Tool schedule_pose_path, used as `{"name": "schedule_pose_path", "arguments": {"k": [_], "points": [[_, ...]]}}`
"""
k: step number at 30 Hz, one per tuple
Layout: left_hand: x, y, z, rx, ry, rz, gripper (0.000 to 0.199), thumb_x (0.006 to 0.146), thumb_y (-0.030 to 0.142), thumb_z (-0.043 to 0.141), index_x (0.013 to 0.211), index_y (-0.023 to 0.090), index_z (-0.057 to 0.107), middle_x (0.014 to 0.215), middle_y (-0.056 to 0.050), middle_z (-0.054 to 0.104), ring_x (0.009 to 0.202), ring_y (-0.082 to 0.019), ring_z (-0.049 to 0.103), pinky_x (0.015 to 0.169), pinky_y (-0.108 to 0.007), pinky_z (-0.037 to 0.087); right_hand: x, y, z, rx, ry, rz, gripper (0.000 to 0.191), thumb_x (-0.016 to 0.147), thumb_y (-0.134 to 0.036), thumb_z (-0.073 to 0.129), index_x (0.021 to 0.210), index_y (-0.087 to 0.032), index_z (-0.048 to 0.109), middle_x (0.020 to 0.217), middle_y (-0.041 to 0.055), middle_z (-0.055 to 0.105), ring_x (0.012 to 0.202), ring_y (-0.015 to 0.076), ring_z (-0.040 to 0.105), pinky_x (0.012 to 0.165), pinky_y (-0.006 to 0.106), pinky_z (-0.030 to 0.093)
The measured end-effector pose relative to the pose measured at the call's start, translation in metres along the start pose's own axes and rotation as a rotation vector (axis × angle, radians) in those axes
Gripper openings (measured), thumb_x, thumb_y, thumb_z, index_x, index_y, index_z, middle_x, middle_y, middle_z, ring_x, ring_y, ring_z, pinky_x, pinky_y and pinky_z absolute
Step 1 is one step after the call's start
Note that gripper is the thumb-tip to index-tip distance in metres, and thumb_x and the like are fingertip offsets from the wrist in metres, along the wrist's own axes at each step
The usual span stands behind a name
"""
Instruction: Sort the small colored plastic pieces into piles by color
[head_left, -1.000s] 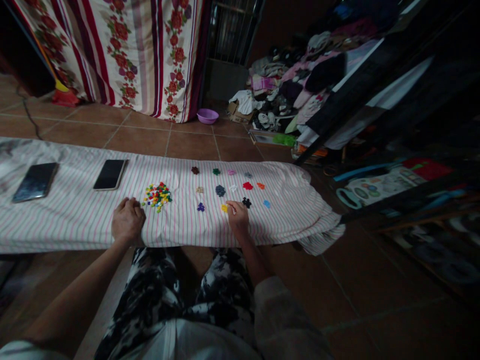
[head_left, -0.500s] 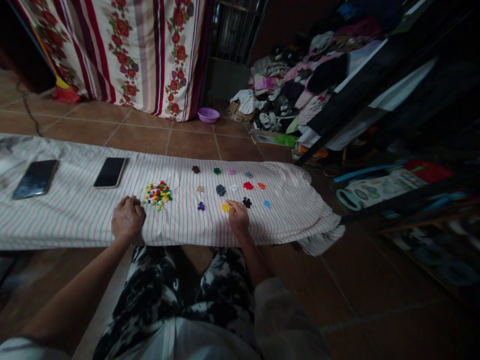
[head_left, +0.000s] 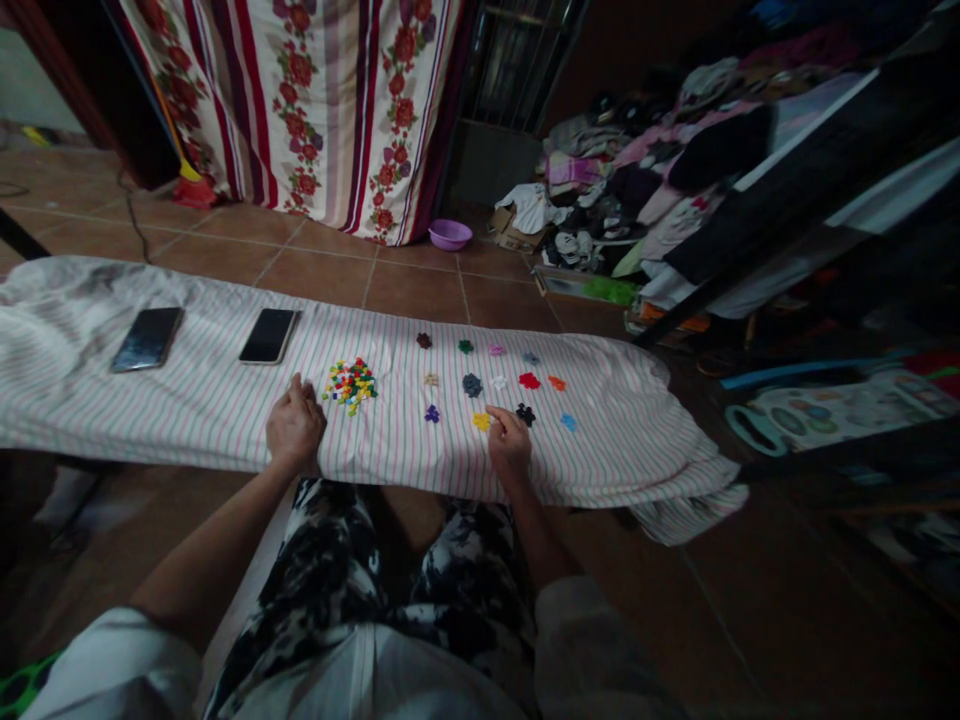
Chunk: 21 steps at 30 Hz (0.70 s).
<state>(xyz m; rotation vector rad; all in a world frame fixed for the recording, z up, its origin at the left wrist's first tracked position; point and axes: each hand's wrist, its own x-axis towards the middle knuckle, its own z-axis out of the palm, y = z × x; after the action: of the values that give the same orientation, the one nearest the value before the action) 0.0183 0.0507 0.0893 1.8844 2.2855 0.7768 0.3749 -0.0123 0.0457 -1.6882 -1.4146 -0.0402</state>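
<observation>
My left hand [head_left: 296,422] rests on the striped cloth with its fingers curled together, just left of a mixed pile of small coloured pieces [head_left: 351,385]. What it holds, if anything, is hidden. My right hand [head_left: 510,438] is closed in a pinch at the right edge of the yellow pile [head_left: 481,422]; anything between its fingertips is too small to make out. Just beyond it lie the black pile [head_left: 526,414], the dark grey pile [head_left: 472,385] and the red pile [head_left: 529,381]. A purple pile [head_left: 432,413] sits to the left, a light blue one [head_left: 568,422] to the right.
Two phones, one dark [head_left: 148,339] and one in a pale case [head_left: 268,336], lie on the left of the cloth [head_left: 202,400]. More small piles form the back row, including brown [head_left: 424,341] and green [head_left: 466,346]. A purple basin [head_left: 450,235] stands on the floor.
The whole view has shifted, so the cloth and piles appear further right. Both hands stay in nearly the same places beside the mixed pile and the yellow pile.
</observation>
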Motion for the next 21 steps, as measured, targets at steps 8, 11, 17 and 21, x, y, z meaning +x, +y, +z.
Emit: {"name": "schedule_pose_path", "arguments": {"k": [8,11,17,21], "points": [[0.002,-0.004,0.004,-0.074,0.018,0.043,0.032,0.087,0.025,0.044,0.112,0.019,0.063,0.117,-0.013,0.065,0.113,-0.026,0.059,0.095,-0.038,0.046,-0.001,-0.005,-0.001,-0.008,0.033,-0.055,0.035,0.083,-0.020,0.041,0.098,-0.019,0.072,0.100,0.0104,0.072,0.097,0.0249,0.063,0.093,0.045,0.049],[0.003,-0.003,0.004,-0.068,0.025,0.092,0.030,0.087,0.023,0.043,0.109,0.019,0.063,0.117,-0.013,0.066,0.127,-0.027,0.051,0.103,-0.042,0.043,-0.001,-0.022,-0.001,-0.008,0.050,-0.111,0.034,0.087,-0.021,0.040,0.099,-0.019,0.072,0.102,0.0110,0.071,0.100,0.0249,0.062,0.094,0.045,0.048],[0.004,-0.008,0.011,-0.035,0.052,0.141,0.031,0.085,0.018,0.042,0.107,0.015,0.063,0.130,-0.016,0.061,0.133,-0.028,0.046,0.110,-0.045,0.039,-0.002,-0.069,0.013,0.049,-0.096,-0.245,0.033,0.090,-0.018,0.042,0.105,-0.020,0.072,0.104,0.0097,0.070,0.101,0.0243,0.060,0.095,0.044,0.049],[0.004,-0.009,0.011,0.008,0.051,0.165,0.030,0.083,0.016,0.043,0.106,0.014,0.063,0.129,-0.017,0.062,0.130,-0.028,0.048,0.110,-0.043,0.039,-0.010,-0.101,0.036,0.118,-0.240,-0.292,0.034,0.091,-0.017,0.042,0.110,-0.021,0.070,0.109,0.0097,0.067,0.104,0.0229,0.060,0.097,0.041,0.050]]}}
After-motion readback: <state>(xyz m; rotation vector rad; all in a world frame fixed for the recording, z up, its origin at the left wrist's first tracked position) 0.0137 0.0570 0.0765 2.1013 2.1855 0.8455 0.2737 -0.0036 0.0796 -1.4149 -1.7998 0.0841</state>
